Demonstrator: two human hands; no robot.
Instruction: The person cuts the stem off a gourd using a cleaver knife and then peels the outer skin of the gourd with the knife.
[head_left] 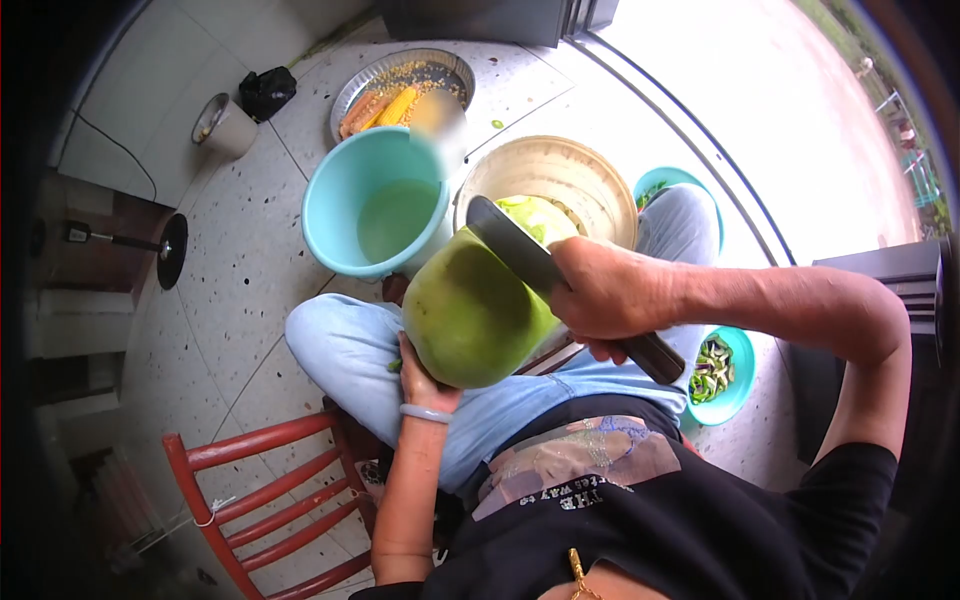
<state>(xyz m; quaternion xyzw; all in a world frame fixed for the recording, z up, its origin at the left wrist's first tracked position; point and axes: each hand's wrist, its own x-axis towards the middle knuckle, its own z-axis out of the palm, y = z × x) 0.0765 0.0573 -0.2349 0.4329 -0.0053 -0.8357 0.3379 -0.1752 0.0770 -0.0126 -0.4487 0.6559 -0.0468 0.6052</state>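
Observation:
A large, smooth green gourd (475, 320) is held over my lap, its far end showing paler, cut flesh. My left hand (425, 378) cups it from the near left side, with the fingers partly hidden beneath it. In my right hand (615, 290) is a broad dark-bladed kitchen knife (512, 242), fingers wrapped round its handle. The blade lies against the upper right of the gourd, near the paler end. Just beyond the gourd stands a wide beige bucket (560, 160), its inside partly hidden.
A turquoise basin (330, 215) with cloudy liquid stands at the far left of the bucket. Behind it, a metal tray (350, 85) holds corn cobs and kernels. Right of my legs, a turquoise bowl (740, 385) contains cut green pieces. A red chair (255, 450) stands at left.

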